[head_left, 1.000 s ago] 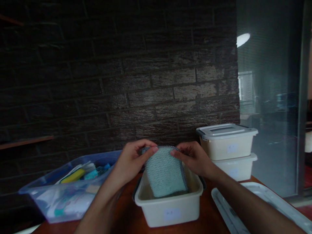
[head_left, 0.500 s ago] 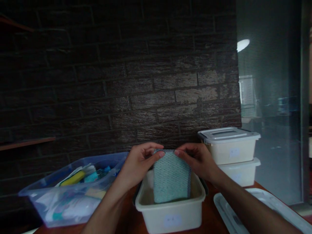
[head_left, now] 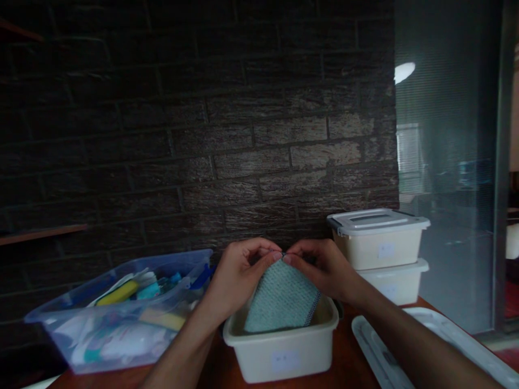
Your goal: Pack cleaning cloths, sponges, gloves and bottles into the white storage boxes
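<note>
A pale green, textured cleaning cloth with a dark checked edge hangs from both hands. My left hand pinches its top edge between thumb and fingers. Close beside it, almost touching, my right hand pinches the same edge. Folded into a roughly square piece, the cloth tilts a little, and its lower part hangs within the open cream plastic bin. This bin carries a small label on its front, and what lies at its bottom is hidden.
On the left, a translucent blue tub holds a yellow item, bottles and packets. Two cream boxes, the upper one a lidded box, are stacked at the back right. A pale lid lies at the right. Behind rises a dark brick wall.
Both hands have come closer together along the cloth's top edge, which is now gathered to a narrow point. The cloth's lower part has slanted toward the left.
</note>
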`<state>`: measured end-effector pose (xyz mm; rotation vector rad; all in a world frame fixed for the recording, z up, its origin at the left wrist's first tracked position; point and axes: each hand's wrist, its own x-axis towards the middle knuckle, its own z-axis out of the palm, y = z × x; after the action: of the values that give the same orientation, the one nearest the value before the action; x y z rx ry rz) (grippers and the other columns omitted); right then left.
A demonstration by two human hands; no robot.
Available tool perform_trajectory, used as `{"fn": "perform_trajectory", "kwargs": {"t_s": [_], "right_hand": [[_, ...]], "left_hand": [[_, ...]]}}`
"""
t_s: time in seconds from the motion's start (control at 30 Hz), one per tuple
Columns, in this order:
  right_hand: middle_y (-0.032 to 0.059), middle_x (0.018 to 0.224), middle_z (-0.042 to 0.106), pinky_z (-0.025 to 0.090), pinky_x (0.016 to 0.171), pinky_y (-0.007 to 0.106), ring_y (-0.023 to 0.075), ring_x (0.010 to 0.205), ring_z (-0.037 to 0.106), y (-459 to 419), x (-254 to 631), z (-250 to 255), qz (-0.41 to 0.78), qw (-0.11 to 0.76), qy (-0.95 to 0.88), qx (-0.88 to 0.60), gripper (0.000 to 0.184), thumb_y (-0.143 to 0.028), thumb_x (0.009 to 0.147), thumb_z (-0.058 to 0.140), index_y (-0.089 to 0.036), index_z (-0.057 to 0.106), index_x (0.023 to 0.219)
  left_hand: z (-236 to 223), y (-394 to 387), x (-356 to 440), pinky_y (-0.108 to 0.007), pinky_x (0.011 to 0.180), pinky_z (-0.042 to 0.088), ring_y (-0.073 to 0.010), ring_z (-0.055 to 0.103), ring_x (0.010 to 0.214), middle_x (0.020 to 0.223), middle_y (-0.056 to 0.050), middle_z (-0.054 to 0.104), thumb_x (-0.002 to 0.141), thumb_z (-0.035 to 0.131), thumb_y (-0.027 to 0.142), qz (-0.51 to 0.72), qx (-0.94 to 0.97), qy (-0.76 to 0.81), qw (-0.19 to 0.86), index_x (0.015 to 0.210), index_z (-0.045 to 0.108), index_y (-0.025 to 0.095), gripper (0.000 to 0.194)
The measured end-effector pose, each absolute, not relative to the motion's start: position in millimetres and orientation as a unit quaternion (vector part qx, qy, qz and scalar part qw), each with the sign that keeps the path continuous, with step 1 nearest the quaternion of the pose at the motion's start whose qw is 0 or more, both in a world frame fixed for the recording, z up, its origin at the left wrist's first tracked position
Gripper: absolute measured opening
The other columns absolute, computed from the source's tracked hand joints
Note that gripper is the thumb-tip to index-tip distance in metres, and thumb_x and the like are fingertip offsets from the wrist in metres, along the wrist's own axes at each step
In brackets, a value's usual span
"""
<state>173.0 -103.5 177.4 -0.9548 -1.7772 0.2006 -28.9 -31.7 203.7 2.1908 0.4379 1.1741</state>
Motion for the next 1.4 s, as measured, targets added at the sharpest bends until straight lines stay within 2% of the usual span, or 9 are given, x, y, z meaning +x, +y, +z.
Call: {"fn": "perform_trajectory", "kwargs": {"t_s": [0.1,0.17,0.27,0.43,0.6,0.77,1.07,1.23,1.4], "right_hand": [[0.0012,0.080,0.072,0.042,0.062,0.026,0.0140,0.072,0.059,-101.4,175.5,176.5,0.074,0.532,-0.742,-0.403,0.029,-0.042,0.100,0.060,-0.019,0.076,0.093],[0.0009,0.079,0.070,0.041,0.061,0.025,0.0137,0.071,0.059,-100.9,176.3,176.6,0.070,0.532,-0.741,-0.404,0.029,-0.041,0.101,0.059,-0.018,0.075,0.092],[0.0008,0.078,0.069,0.040,0.059,0.025,0.0131,0.069,0.058,-103.1,174.7,177.9,0.065,0.523,-0.746,-0.408,0.031,-0.041,0.102,0.057,-0.017,0.073,0.091],[0.0001,0.077,0.069,0.038,0.060,0.026,0.0127,0.068,0.056,-108.1,171.6,180.5,0.023,0.497,-0.763,-0.413,0.031,-0.042,0.101,0.058,-0.018,0.075,0.090],[-0.0006,0.072,0.063,0.035,0.058,0.026,0.0124,0.065,0.050,-106.6,179.5,182.0,0.020,0.523,-0.754,-0.396,0.032,-0.041,0.102,0.056,-0.018,0.072,0.086],[-0.0012,0.068,0.056,0.032,0.055,0.025,0.0125,0.062,0.047,-106.1,186.4,184.0,0.063,0.526,-0.741,-0.412,0.034,-0.046,0.103,0.053,-0.019,0.065,0.086],[0.0000,0.075,0.061,0.036,0.059,0.025,0.0132,0.067,0.052,-107.2,189.0,186.6,0.033,0.502,-0.761,-0.409,0.028,-0.039,0.103,0.053,-0.019,0.068,0.092],[-0.0023,0.065,0.054,0.029,0.053,0.026,0.0122,0.059,0.044,-107.9,199.1,192.0,0.030,0.563,-0.713,-0.416,0.032,-0.046,0.102,0.054,-0.020,0.064,0.088],[-0.0039,0.061,0.047,0.028,0.051,0.026,0.0115,0.054,0.039,-113.5,221.4,204.2,0.008,0.613,-0.662,-0.431,0.032,-0.049,0.099,0.058,-0.019,0.063,0.087]], "left_hand": [[204.2,-29.5,-27.6,-0.024,0.064,0.046,-0.0141,0.063,0.073,0.083,-0.003,0.075,0.092,0.073,0.038,0.431,0.820,0.155,0.343,0.104,0.076,0.019,0.023],[204.1,-27.1,-27.7,-0.025,0.066,0.047,-0.0152,0.064,0.075,0.084,-0.004,0.075,0.092,0.072,0.039,0.427,0.818,0.153,0.353,0.102,0.076,0.017,0.024],[202.1,-26.3,-27.4,-0.026,0.066,0.046,-0.0156,0.063,0.074,0.082,-0.004,0.074,0.093,0.071,0.040,0.433,0.824,0.163,0.326,0.096,0.077,0.017,0.024],[197.4,-31.3,-24.1,-0.026,0.069,0.046,-0.0162,0.064,0.079,0.085,-0.003,0.074,0.095,0.069,0.039,0.439,0.840,0.161,0.276,0.098,0.077,0.019,0.021],[198.0,-31.9,-18.9,-0.023,0.062,0.041,-0.0129,0.058,0.071,0.079,0.000,0.069,0.094,0.069,0.037,0.406,0.831,0.132,0.357,0.100,0.072,0.018,0.020],[194.3,-27.3,-13.2,-0.023,0.062,0.040,-0.0133,0.057,0.070,0.077,-0.002,0.068,0.091,0.073,0.037,0.402,0.817,0.143,0.389,0.089,0.071,0.016,0.022],[184.9,-26.4,-6.6,-0.023,0.061,0.037,-0.0128,0.052,0.069,0.076,0.000,0.062,0.096,0.065,0.034,0.400,0.833,0.132,0.359,0.089,0.070,0.017,0.019],[181.6,-19.4,-5.8,-0.023,0.061,0.035,-0.0125,0.050,0.069,0.074,0.001,0.057,0.097,0.062,0.038,0.352,0.854,0.144,0.355,0.084,0.065,0.017,0.025],[184.6,-6.6,-13.6,-0.023,0.061,0.035,-0.0133,0.052,0.070,0.076,0.001,0.058,0.097,0.062,0.042,0.288,0.872,0.154,0.366,0.086,0.067,0.015,0.029]]}}
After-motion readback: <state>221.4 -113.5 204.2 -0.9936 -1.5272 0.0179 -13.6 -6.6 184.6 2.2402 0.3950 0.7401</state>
